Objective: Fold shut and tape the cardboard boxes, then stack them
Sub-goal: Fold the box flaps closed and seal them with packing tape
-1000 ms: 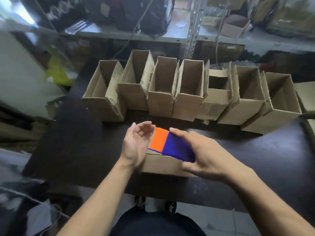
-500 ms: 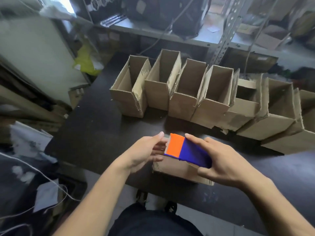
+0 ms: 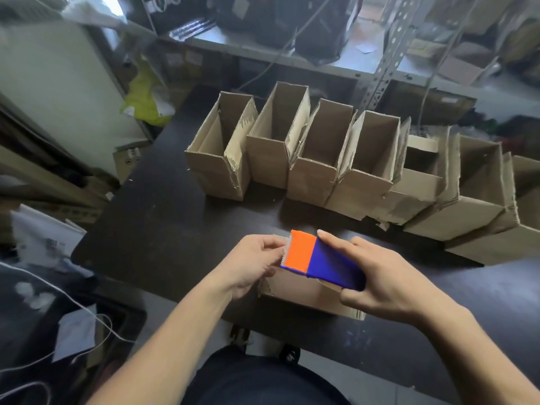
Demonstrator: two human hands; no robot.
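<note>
Fingers (image 3: 336, 242) of the right hand (image 3: 388, 276) are curled round the blue and orange tape dispenser (image 3: 318, 260), index laid along its top and thumb tucked beneath; those of the left hand (image 3: 251, 266) are pinched at the toothed orange end, apparently on the tape's free end, though the tape itself cannot be made out.

Taken from largest to smallest: the dark tabletop (image 3: 163, 229) carries a row of open cardboard boxes (image 3: 321, 159) along its far side, standing close together with flaps up and insides bare. Nearer the front edge, directly under both hands, lies the closed box (image 3: 304, 295), its flaps folded flat. The dispenser is held just above this box's top, toward its left end.

As to progress, little is judged done: one box has been folded shut and no tape can be seen on it, while the whole row is left to be folded, taped and stacked. No stack is visible anywhere. The step in hand is judged to be the drawing out of tape for the first seam.

Compared with a second ago, the left hand, then open and raised beside the dispenser, has been closed onto its orange end, and the right hand's grip has been kept. The view has been swung leftward, so that the row of boxes now sits further right in the picture.
</note>
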